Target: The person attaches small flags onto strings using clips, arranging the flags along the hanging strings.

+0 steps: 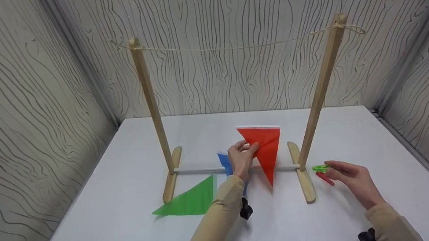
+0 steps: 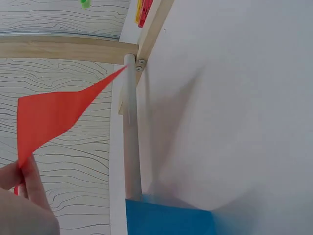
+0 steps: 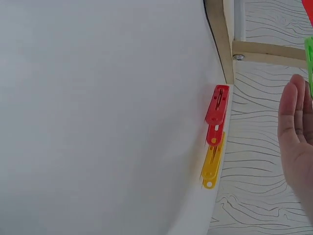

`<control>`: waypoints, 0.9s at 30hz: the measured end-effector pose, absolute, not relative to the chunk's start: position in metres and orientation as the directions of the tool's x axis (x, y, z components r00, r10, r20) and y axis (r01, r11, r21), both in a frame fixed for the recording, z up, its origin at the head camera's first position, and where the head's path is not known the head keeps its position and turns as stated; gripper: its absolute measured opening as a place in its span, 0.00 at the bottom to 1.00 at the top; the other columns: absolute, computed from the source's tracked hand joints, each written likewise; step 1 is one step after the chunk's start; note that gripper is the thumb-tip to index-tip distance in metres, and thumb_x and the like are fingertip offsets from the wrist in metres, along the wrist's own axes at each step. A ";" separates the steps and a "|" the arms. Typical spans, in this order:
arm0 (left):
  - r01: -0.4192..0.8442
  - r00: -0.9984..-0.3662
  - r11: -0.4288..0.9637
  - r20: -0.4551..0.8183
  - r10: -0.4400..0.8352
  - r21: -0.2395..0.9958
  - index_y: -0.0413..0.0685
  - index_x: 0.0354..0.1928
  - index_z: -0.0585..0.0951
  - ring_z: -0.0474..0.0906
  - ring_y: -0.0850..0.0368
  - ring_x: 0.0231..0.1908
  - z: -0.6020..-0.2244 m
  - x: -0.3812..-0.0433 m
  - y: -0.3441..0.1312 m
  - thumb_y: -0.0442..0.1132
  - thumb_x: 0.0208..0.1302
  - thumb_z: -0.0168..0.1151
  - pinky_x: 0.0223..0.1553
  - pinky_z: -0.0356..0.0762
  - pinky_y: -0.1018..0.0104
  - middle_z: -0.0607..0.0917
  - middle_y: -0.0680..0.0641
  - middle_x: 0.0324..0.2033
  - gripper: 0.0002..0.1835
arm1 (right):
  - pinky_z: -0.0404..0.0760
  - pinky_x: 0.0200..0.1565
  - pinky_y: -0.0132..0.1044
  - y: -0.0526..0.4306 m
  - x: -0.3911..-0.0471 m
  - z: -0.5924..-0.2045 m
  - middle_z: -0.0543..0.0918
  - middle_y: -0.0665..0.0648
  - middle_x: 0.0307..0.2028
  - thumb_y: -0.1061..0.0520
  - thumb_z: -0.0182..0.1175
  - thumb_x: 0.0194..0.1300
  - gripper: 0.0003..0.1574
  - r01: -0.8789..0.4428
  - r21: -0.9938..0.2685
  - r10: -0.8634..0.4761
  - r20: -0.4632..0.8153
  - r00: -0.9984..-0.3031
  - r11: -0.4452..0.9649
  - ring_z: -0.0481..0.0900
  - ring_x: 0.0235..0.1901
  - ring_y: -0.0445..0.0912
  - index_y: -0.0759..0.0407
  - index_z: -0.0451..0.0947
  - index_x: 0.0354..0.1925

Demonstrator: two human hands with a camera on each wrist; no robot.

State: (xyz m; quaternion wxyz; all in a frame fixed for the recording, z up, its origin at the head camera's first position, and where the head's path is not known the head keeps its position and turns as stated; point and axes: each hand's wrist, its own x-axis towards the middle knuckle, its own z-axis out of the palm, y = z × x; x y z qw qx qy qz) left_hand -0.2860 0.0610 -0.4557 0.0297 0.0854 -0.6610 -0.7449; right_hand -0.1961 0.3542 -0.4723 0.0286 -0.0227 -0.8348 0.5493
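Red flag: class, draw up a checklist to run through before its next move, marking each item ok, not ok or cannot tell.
1. Red flag held in left hand: ok.
2. Green clip held in right hand: ok.
3. String spans both posts: ok.
4. Flag's white edge at the string: not ok, below it.
5. Green clip squeezed open: cannot tell.
6. String's knots tight: cannot tell.

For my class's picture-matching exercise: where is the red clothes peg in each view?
Head: red peg, lower right, just below the green peg.
Left wrist: red peg, top edge, near the middle.
Right wrist: red peg, right of centre, about mid-height.
Shared landmark: the nearby wooden foot.
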 end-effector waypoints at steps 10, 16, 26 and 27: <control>-0.062 -0.989 -0.224 -0.090 -0.118 0.973 0.45 0.55 0.84 0.87 0.56 0.34 -0.443 -0.283 0.061 0.43 0.64 0.71 0.41 0.89 0.61 0.80 0.47 0.33 0.19 | 0.79 0.52 0.19 0.339 -0.196 -0.473 0.85 0.37 0.47 0.52 0.53 0.77 0.21 -0.114 -0.993 0.089 0.116 -0.989 0.021 0.85 0.46 0.34 0.58 0.77 0.62; -0.041 -0.990 -0.202 -0.068 -0.125 0.978 0.48 0.52 0.86 0.83 0.57 0.35 -0.434 -0.280 0.060 0.48 0.67 0.67 0.39 0.87 0.67 0.80 0.47 0.37 0.17 | 0.81 0.55 0.25 0.333 -0.198 -0.472 0.85 0.45 0.51 0.60 0.48 0.79 0.17 -0.172 -0.937 0.039 0.168 -0.985 -0.304 0.85 0.49 0.38 0.59 0.81 0.57; 0.025 -0.990 -0.203 -0.004 -0.144 0.979 0.47 0.52 0.84 0.86 0.56 0.41 -0.420 -0.277 0.057 0.55 0.65 0.67 0.48 0.87 0.60 0.87 0.45 0.45 0.22 | 0.81 0.57 0.28 0.326 -0.198 -0.460 0.83 0.51 0.52 0.62 0.44 0.80 0.20 -0.188 -0.855 -0.015 0.222 -0.975 -0.483 0.85 0.52 0.42 0.61 0.81 0.57; 0.038 -0.989 -0.206 0.007 -0.148 0.978 0.47 0.52 0.84 0.86 0.56 0.41 -0.418 -0.276 0.057 0.54 0.65 0.68 0.47 0.88 0.59 0.87 0.45 0.45 0.22 | 0.81 0.58 0.29 0.325 -0.198 -0.458 0.83 0.52 0.52 0.62 0.44 0.80 0.20 -0.190 -0.845 -0.017 0.228 -0.973 -0.500 0.85 0.52 0.42 0.61 0.80 0.57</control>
